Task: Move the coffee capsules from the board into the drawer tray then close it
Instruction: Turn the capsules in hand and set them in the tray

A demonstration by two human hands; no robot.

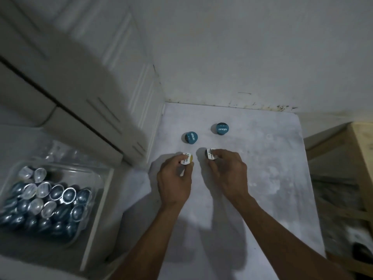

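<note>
Clear plastic forms the drawer tray (105, 178) at the far left, and we note that it already carries a dense load of stored capsules (46, 205), some dark blue and some translucent, lying dome-up in rough rows. The drawer (96, 219) that holds the tray stands pulled out, so the closing step is not yet done. We judge the larger share of the transfer complete, although we cannot tell how many of the stored capsules came from the board.

Moving right, we reach the white board (272, 178), which lies against the wall. Four capsules are on or just above it. Our left hand (174, 182) pinches a white-lidded capsule with a yellow body (187, 158) between thumb and fingertips, near the board's left edge. Behind it, a teal-lidded capsule (191, 137) rests untouched on the board. Our right hand (227, 172) pinches a white-lidded capsule with a dark body (210, 154) in the same manner. Whether either gripped capsule has left the surface cannot be determined. Behind the right hand, a second teal-lidded capsule (221, 128) rests on the board, well apart from the first.

Remaining work, as we judge it:

1. Carry the two gripped capsules left to the tray.
2. Return for the two teal-lidded capsules.
3. Push the drawer shut.

The tray appears nearly full, so the last pieces may need seating in gaps between the stored ones.
</note>
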